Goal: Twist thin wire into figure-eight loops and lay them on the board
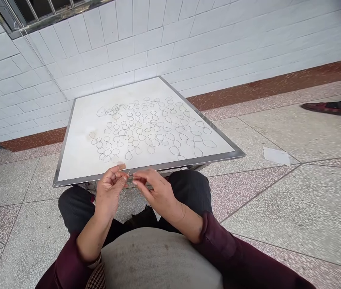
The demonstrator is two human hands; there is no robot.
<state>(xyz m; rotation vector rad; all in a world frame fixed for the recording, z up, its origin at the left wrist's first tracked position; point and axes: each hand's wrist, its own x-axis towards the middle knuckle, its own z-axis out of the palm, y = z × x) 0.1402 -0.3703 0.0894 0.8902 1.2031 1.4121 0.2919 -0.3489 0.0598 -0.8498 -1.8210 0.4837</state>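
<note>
Just over the table's near edge, my left hand pinches a thin piece of wire between thumb and fingers. A tan strip is wrapped round one of its fingertips. Close on the right, my right hand has its thumb and fingertips drawn together at the wire's other side; the fine contact there is too small to see clearly. Beyond both hands, many thin figure-eight wire loops lie spread on the white tabletop. A tangled heap of wire lies farther back on the left.
The table has a metal rim and stands near a white tiled wall. My knees are at its near edge. On the speckled floor to the right lies a white paper piece. Another person's shoe shows at far right.
</note>
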